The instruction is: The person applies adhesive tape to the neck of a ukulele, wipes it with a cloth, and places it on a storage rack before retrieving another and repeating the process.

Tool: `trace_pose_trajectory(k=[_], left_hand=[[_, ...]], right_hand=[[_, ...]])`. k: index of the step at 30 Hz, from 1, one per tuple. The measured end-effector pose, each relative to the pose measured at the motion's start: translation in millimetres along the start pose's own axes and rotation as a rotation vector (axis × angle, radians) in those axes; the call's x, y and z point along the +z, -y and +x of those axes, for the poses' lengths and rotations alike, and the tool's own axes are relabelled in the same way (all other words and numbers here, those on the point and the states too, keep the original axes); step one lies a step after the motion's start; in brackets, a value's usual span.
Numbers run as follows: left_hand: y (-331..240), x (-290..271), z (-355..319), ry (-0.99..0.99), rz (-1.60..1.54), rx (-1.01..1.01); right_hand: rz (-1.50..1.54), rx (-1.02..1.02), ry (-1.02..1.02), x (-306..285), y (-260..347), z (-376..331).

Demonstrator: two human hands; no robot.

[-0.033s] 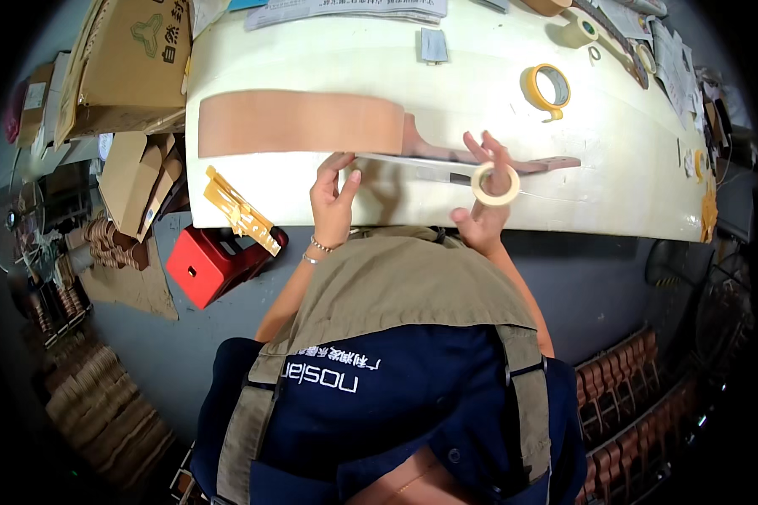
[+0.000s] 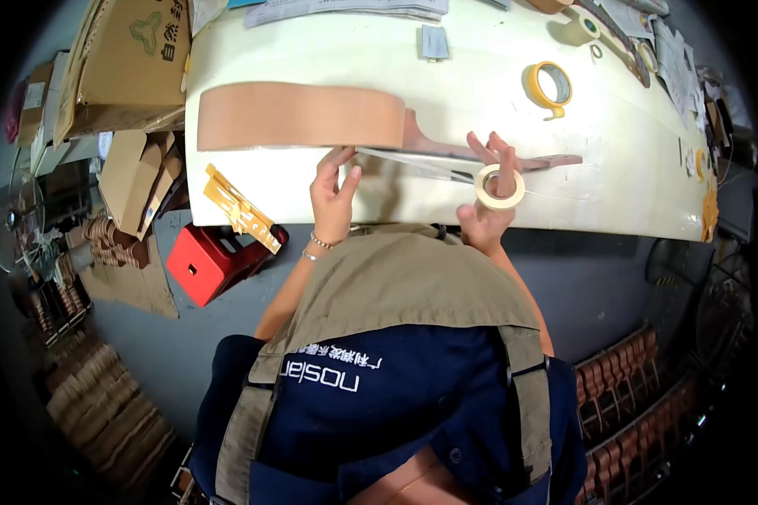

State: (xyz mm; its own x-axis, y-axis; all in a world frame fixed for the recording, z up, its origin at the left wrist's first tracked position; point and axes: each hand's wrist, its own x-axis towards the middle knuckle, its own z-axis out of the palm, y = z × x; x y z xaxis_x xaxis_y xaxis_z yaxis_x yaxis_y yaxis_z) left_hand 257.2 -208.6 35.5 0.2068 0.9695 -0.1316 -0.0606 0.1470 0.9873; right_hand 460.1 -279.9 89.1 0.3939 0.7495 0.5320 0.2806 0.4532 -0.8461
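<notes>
"Where is the guitar point(image 2: 303, 116)?"
"On its side on the table point(image 2: 354, 50), neck pointing right. Against the earlier frame, its body sits slightly farther from the person."
"Left hand point(image 2: 332, 206)?"
"At the body's near edge, thumb apart from the fingers, gap partly open. Whether the fingertips grip the strip point(image 2: 417, 164) there cannot be told."
"Right hand point(image 2: 485, 224)?"
"Fingers spread, with one passing through the tape roll point(image 2: 499, 203), which hangs on it. Hand and roll have shifted slightly right."
"And the strip?"
"Runs from beside the left fingertips toward the roll, slanting nearer at its right end more plainly than before."
"Yellow roll point(image 2: 532, 87)?"
"Far right, same place."
</notes>
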Motion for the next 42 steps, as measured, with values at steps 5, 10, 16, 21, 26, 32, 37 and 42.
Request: trace_pose_trajectory(k=[5,10,16,21,26,32,37,42], left_hand=[[6,-3,5,0.000,0.005,0.011],[2,-2,4,0.004,0.006,-0.009],[-24,-15,18,0.084,0.576,0.409],[-35,-28,47,0.441,0.672,0.611],[-38,-33,60,0.528,0.728,0.623],[-43,-36,63,0.589,0.780,0.733],[-46,-35,63,0.601,0.835,0.727],[-45,-38,59,0.611,0.911,0.685]], right_hand=[[-0.288,0.202,-0.206,11,-7,-6],[-0.312,0.274,-0.136,0,-38,-18],[-0.378,0.258,-0.079,-5,-46,-22],[-0.352,0.264,-0.077,-5,-45,-21],[-0.225,0.350,-0.145,-3,-40,-21],[-0.187,0.194,-0.432,-68,-12,-12],[-0.212,0.544,-0.512,-182,-58,-20],[-0.125,0.590,-0.426,-193,-80,-23]])
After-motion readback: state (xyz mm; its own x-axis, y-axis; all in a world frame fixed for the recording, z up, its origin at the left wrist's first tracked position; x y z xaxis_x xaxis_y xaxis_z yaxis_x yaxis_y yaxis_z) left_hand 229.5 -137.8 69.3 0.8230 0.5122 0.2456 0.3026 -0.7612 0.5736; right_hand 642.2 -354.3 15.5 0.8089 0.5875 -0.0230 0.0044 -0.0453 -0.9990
